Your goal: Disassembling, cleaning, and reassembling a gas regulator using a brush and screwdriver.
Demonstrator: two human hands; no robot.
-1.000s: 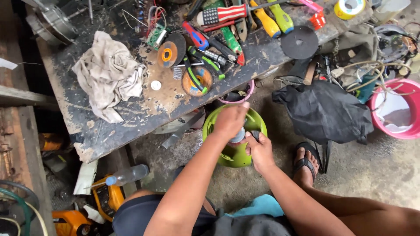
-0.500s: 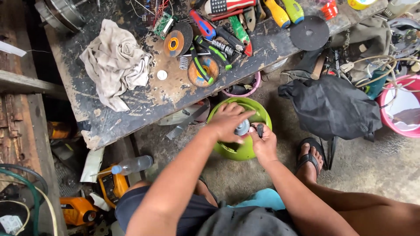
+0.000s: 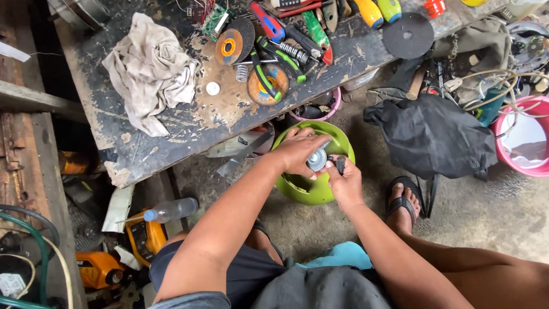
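both hands, left hand [image 3: 300, 150] and right hand [image 3: 345, 182], grip the grey fitting [image 3: 316, 159] atop the green gas cylinder [image 3: 303, 191], apparently mid-tightening; next calls for steady twisting.

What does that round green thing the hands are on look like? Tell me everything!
The round lime-green gas cylinder looks like painted metal, with a ring-shaped collar around its top. It stands upright on the grey concrete floor, just past the edge of the dark workbench. At its top centre sits a round grey metal fitting. The left hand rests over that fitting, and the right hand touches it from the other side.
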